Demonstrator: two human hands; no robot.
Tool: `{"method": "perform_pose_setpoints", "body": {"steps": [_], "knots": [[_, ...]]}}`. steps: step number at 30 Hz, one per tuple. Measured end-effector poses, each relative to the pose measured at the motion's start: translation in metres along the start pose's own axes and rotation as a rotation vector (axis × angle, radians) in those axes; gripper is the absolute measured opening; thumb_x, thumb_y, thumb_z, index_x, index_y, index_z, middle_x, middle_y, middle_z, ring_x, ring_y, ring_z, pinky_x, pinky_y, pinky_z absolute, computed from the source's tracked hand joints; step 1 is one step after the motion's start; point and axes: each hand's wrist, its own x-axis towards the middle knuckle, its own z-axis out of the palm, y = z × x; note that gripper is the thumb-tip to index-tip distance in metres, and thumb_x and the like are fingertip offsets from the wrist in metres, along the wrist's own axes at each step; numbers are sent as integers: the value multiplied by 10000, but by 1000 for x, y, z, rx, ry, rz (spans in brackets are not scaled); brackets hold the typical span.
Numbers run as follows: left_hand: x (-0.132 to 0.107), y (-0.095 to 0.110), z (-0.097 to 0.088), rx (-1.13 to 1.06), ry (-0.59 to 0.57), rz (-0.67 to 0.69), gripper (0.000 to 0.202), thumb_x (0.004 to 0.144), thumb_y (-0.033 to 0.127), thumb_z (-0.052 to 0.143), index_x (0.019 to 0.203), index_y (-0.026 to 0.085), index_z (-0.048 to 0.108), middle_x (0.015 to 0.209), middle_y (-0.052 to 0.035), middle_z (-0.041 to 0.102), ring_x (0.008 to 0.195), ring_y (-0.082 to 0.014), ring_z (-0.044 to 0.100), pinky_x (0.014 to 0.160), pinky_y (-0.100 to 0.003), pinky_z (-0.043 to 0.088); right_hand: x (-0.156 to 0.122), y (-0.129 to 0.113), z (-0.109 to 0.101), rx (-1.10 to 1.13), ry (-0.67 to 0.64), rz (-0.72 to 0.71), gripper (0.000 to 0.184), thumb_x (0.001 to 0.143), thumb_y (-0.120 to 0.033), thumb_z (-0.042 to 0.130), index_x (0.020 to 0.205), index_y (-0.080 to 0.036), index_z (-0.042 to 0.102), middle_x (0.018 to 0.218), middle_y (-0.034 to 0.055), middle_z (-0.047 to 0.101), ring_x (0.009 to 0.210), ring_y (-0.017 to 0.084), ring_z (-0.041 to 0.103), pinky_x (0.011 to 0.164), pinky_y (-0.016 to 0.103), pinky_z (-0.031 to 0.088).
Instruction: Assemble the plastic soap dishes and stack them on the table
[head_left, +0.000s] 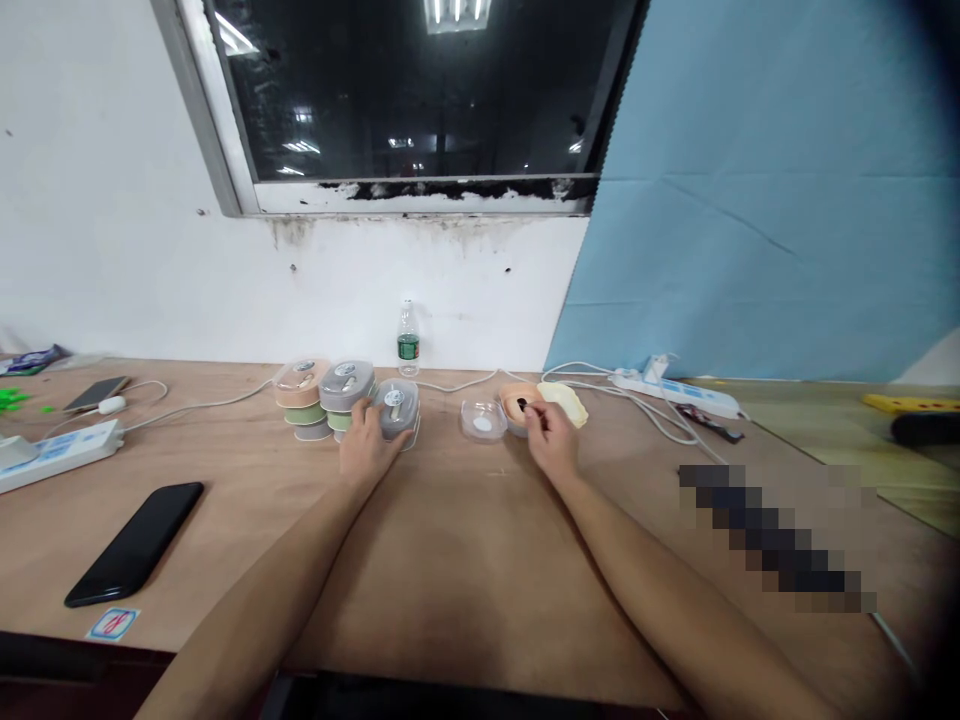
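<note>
My left hand [367,445] has its thumb and fingers around the near side of a small grey lidded box [400,402] with a clear top and a round label. Left of it stand stacks of similar boxes, a peach one [300,382] and a grey one [347,380] on top, green ones below. My right hand [553,438] is closed in a pinch on a small dark piece [523,404] over an open orange box [516,392]. Beside that box lie a clear lid [483,422] with a white round spot and a pale yellow scalloped piece [566,402], partly hidden by my hand.
A clear bottle [408,340] with a green label stands by the wall. Power strips [679,390] and white cables lie at both sides. A black phone [135,543] and a sticker [113,624] are at the left front. A blurred-out dark object [772,540] lies right.
</note>
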Motion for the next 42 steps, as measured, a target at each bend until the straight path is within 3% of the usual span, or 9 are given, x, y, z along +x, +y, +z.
{"method": "perform_pose_setpoints", "body": {"steps": [3,5,10,16,24,29,33,38,42], "knots": [[0,-1,2,3,19,6,620,769,549,665,1243,193,483,1384,-141,415,1118,-297,584,778,-387,554,12,32,-10,-94,161,143,314,882,-394,410,970,-173,615,933,87,621,805,208,537,780,337,414],[-1,-1,2,-12,36,19,643,768,564,659,1258,192,472,1368,-145,427,1117,-298,585,774,-388,556,17,54,-16,-152,184,245,297,840,-344,425,962,-161,624,953,99,605,853,223,535,810,354,413],[-2,0,0,-93,105,105,586,802,523,640,1254,190,473,1337,-160,441,1130,-301,574,759,-383,560,19,89,-19,-264,-36,436,334,740,-242,506,1029,-162,654,1027,113,560,894,229,553,845,359,422],[-11,4,-4,-241,166,460,370,870,338,579,1195,188,487,1248,-147,507,1163,-244,550,856,-343,534,15,90,-12,-296,-206,316,302,792,-267,530,1040,-164,669,1066,124,591,991,240,561,886,346,424],[-35,26,11,-201,-57,777,253,907,319,496,1120,185,522,1174,-125,569,962,-193,635,709,-280,546,16,92,-12,-336,-214,295,353,798,-167,479,1103,-148,658,1135,142,605,1006,247,583,878,347,443],[-39,39,25,-126,-170,794,222,922,338,453,1061,192,547,1155,-100,581,868,-169,645,646,-267,533,14,85,-12,-417,-197,375,247,762,-188,537,962,-187,681,1018,104,594,884,224,580,804,339,446],[-38,51,31,-133,-190,709,214,918,336,455,1035,190,557,1140,-88,585,895,-176,637,677,-280,537,17,76,-19,-389,-39,464,192,741,-220,569,906,-180,658,968,88,565,832,211,548,777,333,432],[-42,58,21,-180,-244,629,251,908,352,478,1105,212,548,1168,-79,575,936,-185,635,717,-293,546,13,49,-30,-259,249,250,150,759,-291,584,858,-178,576,945,83,544,843,213,523,759,332,426],[-42,50,7,-249,-182,499,456,892,390,517,1299,203,432,1287,-122,506,1105,-239,582,835,-358,540,-11,6,-30,-86,79,-125,119,795,-297,591,795,-206,514,853,40,540,719,165,504,684,289,429]]}}
